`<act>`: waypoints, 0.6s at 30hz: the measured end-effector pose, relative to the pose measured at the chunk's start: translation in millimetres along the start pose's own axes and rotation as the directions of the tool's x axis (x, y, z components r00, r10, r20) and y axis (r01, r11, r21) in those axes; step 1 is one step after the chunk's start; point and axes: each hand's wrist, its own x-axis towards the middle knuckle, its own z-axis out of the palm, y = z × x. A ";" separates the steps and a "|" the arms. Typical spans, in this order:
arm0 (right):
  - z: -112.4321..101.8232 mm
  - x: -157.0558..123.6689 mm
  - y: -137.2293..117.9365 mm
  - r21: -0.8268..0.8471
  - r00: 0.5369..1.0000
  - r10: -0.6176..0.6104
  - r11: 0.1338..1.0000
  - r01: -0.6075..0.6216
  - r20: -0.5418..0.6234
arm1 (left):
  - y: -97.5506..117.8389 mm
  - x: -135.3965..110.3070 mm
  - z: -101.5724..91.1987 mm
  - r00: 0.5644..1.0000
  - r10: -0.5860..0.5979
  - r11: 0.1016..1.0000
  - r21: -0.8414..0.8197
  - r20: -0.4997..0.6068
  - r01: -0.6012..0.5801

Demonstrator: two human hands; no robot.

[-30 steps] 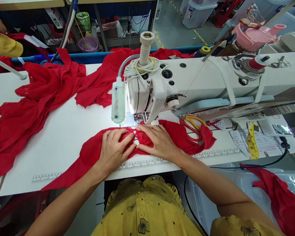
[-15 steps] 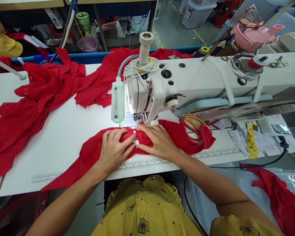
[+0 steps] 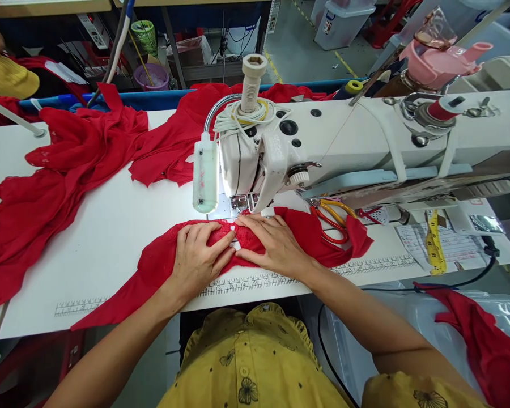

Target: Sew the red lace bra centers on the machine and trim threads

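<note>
My left hand lies flat, fingers stretched, on a red lace fabric piece spread on the white table. Beside it my right hand also presses flat on the same fabric, fingertips close to the presser foot of the white sewing machine. The two hands nearly touch at the fingertips, just in front of the needle. The fabric runs under the machine head and out to the right, and its left end hangs over the table's front edge.
A heap of red fabric covers the table's left and back. Orange-handled scissors lie right of my right hand. A lamp hangs beside the needle. A yellow tape measure and papers lie at right. More red cloth lies at lower right.
</note>
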 end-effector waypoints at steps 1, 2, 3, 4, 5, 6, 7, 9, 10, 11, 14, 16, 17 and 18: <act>0.1 0.0 0.1 0.000 1.000 -0.002 1.000 0.002 -0.002 | 0.0 0.1 -0.1 1.000 0.001 1.000 0.000 0.001 -0.001; 0.1 0.0 0.1 0.000 1.000 -0.005 1.000 0.005 -0.003 | 0.1 0.1 -0.2 1.000 0.001 1.000 -0.001 0.003 -0.001; 0.2 0.1 0.1 0.000 1.000 -0.007 1.000 0.007 -0.005 | 0.1 0.2 -0.4 1.000 0.002 1.000 -0.002 0.003 -0.002; 0.2 0.1 0.1 -0.002 1.000 -0.008 1.000 0.008 -0.006 | 0.2 0.2 -0.5 1.000 0.002 1.000 -0.003 0.002 -0.002; 0.2 0.1 0.1 -0.004 1.000 -0.009 1.000 0.009 -0.006 | 0.2 0.2 -0.7 1.000 0.002 1.000 -0.003 0.002 -0.002; 0.1 0.1 0.2 -0.006 1.000 -0.010 1.000 0.010 -0.006 | 0.2 0.2 -0.8 1.000 0.003 1.000 -0.004 0.001 -0.003; 0.2 0.0 0.3 -0.008 1.000 -0.010 1.000 0.010 -0.007 | 0.2 0.1 -0.9 1.000 0.003 1.000 -0.006 0.001 -0.003; 0.4 -0.4 0.8 -0.012 1.000 -0.019 1.000 0.018 -0.008 | 0.0 0.0 -1.1 1.000 0.002 1.000 -0.009 0.004 -0.002; 0.6 -0.8 1.2 -0.012 1.000 -0.030 0.999 0.029 -0.008 | -0.2 -0.1 -1.1 1.000 0.001 1.000 -0.010 0.006 -0.001; 1.0 -1.1 1.7 -0.014 0.999 -0.044 0.999 0.043 -0.014 | -0.4 -0.2 -1.0 1.000 0.001 1.000 -0.012 0.006 -0.001; 3.0 -0.8 3.8 -0.057 0.992 -0.066 0.997 0.060 -0.110 | -1.2 -0.6 -0.3 1.000 -0.005 1.000 -0.020 0.004 0.005; 4.9 1.1 5.8 -0.137 0.978 -0.029 0.991 0.000 -0.207 | -1.3 -1.1 0.3 1.000 -0.005 1.000 -0.030 0.000 0.005; 5.8 2.5 6.8 -0.182 0.972 -0.005 0.983 -0.039 -0.235 | -1.1 -1.5 0.4 1.000 -0.003 0.999 -0.036 -0.001 0.003; 6.7 4.0 8.0 -0.220 0.970 0.015 0.973 -0.070 -0.242 | -0.8 -1.9 0.2 1.000 0.001 0.999 -0.043 0.000 -0.001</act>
